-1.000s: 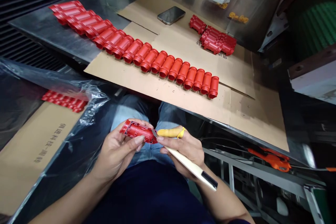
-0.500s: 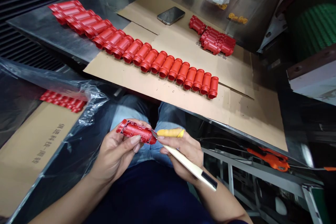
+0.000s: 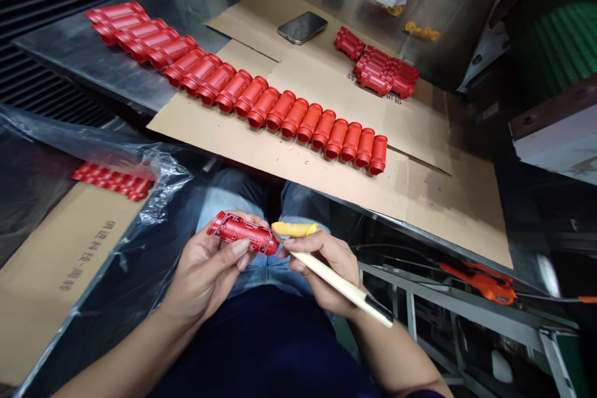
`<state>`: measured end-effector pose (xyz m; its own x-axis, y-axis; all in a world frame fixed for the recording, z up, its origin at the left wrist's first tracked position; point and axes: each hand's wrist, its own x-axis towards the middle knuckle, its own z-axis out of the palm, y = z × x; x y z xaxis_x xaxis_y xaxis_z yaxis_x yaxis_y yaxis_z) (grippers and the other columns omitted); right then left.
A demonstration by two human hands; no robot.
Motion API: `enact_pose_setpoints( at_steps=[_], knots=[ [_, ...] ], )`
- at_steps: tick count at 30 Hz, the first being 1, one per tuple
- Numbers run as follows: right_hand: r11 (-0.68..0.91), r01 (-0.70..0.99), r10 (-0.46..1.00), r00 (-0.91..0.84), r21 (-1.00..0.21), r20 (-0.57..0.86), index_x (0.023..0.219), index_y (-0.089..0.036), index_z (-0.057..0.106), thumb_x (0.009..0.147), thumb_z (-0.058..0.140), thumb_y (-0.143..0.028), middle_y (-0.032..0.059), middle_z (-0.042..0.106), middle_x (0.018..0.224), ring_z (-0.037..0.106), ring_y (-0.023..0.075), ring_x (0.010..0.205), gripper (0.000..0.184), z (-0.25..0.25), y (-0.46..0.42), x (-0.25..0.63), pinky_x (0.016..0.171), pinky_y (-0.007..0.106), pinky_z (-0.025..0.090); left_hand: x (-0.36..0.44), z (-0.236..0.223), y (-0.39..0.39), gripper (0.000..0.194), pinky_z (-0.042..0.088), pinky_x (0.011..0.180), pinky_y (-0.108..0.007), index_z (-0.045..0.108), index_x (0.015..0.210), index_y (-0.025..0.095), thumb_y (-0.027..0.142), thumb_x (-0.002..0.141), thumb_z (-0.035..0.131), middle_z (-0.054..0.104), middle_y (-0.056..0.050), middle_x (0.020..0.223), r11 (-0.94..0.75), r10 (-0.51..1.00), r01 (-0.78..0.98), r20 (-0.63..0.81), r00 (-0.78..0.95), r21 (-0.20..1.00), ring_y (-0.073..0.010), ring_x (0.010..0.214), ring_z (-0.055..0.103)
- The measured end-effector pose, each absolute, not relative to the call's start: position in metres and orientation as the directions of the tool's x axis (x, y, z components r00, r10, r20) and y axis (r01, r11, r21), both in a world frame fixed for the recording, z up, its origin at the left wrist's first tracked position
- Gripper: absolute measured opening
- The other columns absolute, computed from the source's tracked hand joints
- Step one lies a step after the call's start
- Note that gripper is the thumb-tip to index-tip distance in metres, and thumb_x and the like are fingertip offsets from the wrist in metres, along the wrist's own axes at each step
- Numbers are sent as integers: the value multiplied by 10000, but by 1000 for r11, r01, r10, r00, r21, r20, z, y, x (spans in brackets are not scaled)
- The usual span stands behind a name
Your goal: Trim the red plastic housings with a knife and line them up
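Above my lap, my left hand [image 3: 205,267] is closed round a red plastic half-shell [image 3: 245,233], its side with dark-lined edges and cut-outs facing up. A knife with a cream handle [image 3: 333,277] and black end is gripped in my right hand [image 3: 329,261]. Its small blade, partly hidden by the fingers, is at the right end of the shell. A yellow finger cot [image 3: 293,229] covers my right index finger. On the bench ahead, a long row of similar red shells [image 3: 295,118] lies side by side.
Cardboard [image 3: 420,199] covers part of the metal bench [image 3: 60,43]. A phone [image 3: 303,28] and a cluster of red parts [image 3: 385,69] sit farther back. Left of me is a plastic-lined carton [image 3: 69,261] with red parts [image 3: 114,179]. An orange tool [image 3: 489,286] lies below the bench edge at right.
My right hand and the knife have shifted slightly; the handle's black end has moved right and up, and the yellow-covered finger has lifted a little. The left hand holds the shell almost still.
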<state>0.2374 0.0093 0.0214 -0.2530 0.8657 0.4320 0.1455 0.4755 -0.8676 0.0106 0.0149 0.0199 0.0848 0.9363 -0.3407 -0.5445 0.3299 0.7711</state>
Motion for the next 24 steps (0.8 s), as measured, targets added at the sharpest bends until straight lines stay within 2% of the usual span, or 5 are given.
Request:
enact_pose_setpoints(
  at_steps=[5,8,15,21,24],
  knots=[
    [767,346,631,-560,-541,537,1403,-182,728,1154,643,-140,83,851,966,784,232,840,267,27,22,252,817,372,706,12,21,17,489,538,540,-183,756,1343,251,197,908,972,791,-12,914,276,951,-500,-309,17,821,-88,563,635],
    [789,383,609,-590,-480,530,1392,-181,733,1154,635,-131,71,833,928,755,229,809,263,29,23,254,794,371,707,12,20,17,516,537,518,-186,715,1359,256,212,913,971,761,21,861,239,962,-427,-273,-19,872,-95,546,645],
    [721,289,690,-391,-630,609,1420,-156,704,1151,645,-134,133,844,1139,830,241,986,276,14,19,245,877,398,734,12,27,13,650,609,611,-241,692,1414,250,208,851,1014,793,-1,870,165,979,-177,-184,-93,970,-147,631,707],
    [747,401,664,-482,-530,571,1444,-118,717,1123,665,-88,159,837,1076,790,260,916,327,12,13,242,823,414,724,13,22,21,494,555,533,-197,701,1345,242,257,930,967,760,18,883,284,956,-295,-292,16,912,-103,580,663],
    [615,290,785,-316,-733,533,1353,-174,772,1136,678,-148,150,856,1165,835,262,1060,237,9,13,237,920,411,729,11,17,21,498,552,529,-196,698,1363,241,262,940,959,755,15,895,337,940,-322,-335,63,885,-102,575,670]
  ],
)
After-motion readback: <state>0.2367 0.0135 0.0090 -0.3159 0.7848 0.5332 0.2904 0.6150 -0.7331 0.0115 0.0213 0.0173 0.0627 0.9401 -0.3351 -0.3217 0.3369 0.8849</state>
